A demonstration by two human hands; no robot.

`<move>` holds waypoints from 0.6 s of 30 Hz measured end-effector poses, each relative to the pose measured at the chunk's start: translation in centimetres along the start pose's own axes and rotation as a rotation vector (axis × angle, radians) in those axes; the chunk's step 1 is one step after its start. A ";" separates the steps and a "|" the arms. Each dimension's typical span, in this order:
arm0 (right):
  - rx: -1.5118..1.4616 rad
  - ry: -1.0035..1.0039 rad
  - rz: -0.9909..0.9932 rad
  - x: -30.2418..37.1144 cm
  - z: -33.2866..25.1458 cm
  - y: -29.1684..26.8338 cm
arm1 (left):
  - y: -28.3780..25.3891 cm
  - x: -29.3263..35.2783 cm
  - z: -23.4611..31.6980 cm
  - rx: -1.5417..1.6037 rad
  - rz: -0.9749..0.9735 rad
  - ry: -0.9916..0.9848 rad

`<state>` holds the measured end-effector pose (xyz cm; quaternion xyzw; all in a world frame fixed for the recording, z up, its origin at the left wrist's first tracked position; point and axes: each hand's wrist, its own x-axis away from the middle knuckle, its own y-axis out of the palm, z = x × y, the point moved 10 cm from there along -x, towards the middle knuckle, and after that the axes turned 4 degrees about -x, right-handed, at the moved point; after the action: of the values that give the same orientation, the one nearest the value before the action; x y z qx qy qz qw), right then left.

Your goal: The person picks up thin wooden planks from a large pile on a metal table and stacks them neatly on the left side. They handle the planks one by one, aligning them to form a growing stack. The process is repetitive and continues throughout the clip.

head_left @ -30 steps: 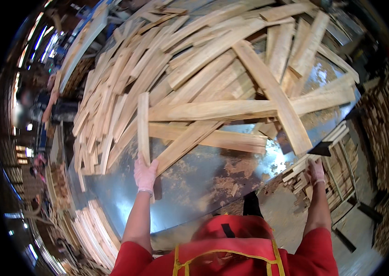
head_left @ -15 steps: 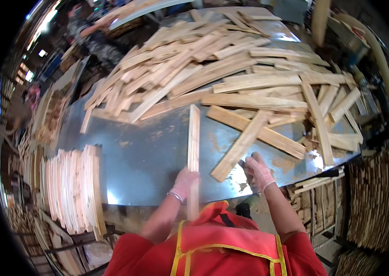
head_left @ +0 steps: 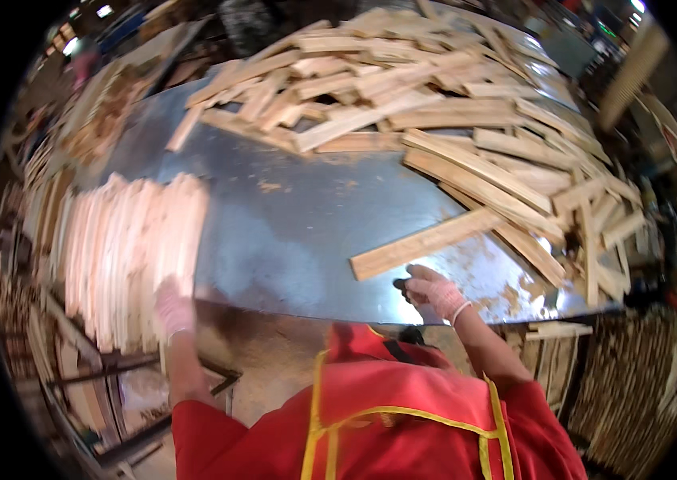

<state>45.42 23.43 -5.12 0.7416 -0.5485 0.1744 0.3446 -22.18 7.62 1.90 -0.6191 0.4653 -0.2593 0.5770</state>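
Far left, a neat stack [head_left: 126, 256] of pale slats stands on edge, side by side, on a rack beside the table [head_left: 306, 232]; it looks well filled, so a good share of the sorting seems done. The left hand [head_left: 172, 308], gloved and blurred, is at the stack's near right end, low on the slats; whether it clasps one or only presses against them, I cannot tell. Centre, the sheet-metal table is bare in its near part. One loose slat [head_left: 426, 242] lies flat and slanted near the front edge. The right hand [head_left: 434, 294], gloved, rests just below that slat's near end, fingers curled around a small dark object; it is not holding the slat. Right and back, the pile [head_left: 450, 120] of unsorted slats is large, so much work remains.
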 end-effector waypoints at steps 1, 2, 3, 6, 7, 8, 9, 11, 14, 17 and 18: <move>0.066 -0.021 0.046 0.2 -0.9 -2.2 | -0.3 -2.0 3.1 -0.083 -0.204 -0.129; 0.101 -0.202 0.119 0.2 -3.4 -5.0 | -3.8 -2.3 4.6 -0.208 -0.399 -0.282; 0.146 -0.383 0.155 -0.2 -6.2 -7.6 | -3.6 -2.8 6.0 -0.231 -0.389 -0.218; 0.987 -0.655 0.725 1.8 -15.1 -17.4 | -3.8 -3.7 15.7 -0.287 -0.451 0.032; 1.290 -0.554 0.835 3.1 -19.3 -16.4 | -2.1 -2.8 19.2 -0.324 -0.377 0.155; 1.430 -0.460 0.851 2.7 -20.9 -17.5 | -1.5 -1.2 24.7 -0.150 -0.355 0.254; 1.566 -0.353 0.864 2.5 -21.9 -19.0 | -3.8 -0.3 31.3 0.122 -0.421 0.324; 1.713 -0.229 0.792 2.2 -22.3 -19.7 | -7.6 2.6 42.9 0.368 -0.308 0.622; 1.787 -0.299 0.660 0.7 -20.2 -16.0 | -9.7 4.7 53.1 0.299 -0.292 0.772; 1.636 -0.288 0.654 0.8 -17.5 -16.8 | -8.7 5.0 57.0 0.301 -0.310 0.783; 1.427 -0.223 0.568 2.4 -17.7 -15.1 | -8.4 5.0 57.1 0.306 -0.382 0.778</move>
<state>62.48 36.68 3.99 0.6280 -0.5040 0.4915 -0.3318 31.32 29.40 -2.54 -0.4582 0.4812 -0.6399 0.3860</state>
